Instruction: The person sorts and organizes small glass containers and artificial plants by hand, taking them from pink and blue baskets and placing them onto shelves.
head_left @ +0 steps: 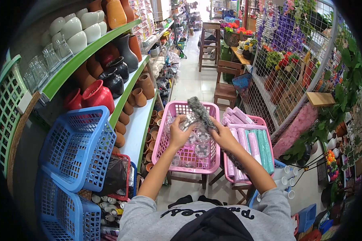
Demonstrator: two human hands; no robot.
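Over the pink plastic basket [158,145], my left hand [178,135] is closed around a small clear glass-like piece [186,122]. My right hand [223,135] grips a long, fuzzy grey cloth [200,110], which touches or nearly touches that piece. One end of the cloth sticks up beyond the basket's middle, and more of it hangs below my right forearm. Several clear round pieces [202,150] lie in the basket beneath my hands. My fingers partly hide the held piece, so its exact kind cannot be made out.
Right of it, a second pink basket [264,125] holds pink and teal wrapped bundles [253,145]. Blue baskets [74,150] are stacked at left, below shelves of pots and a red vase [97,95]. Ahead are a wooden chair [226,82], a tall stool [209,46] and a wire rack [297,60].
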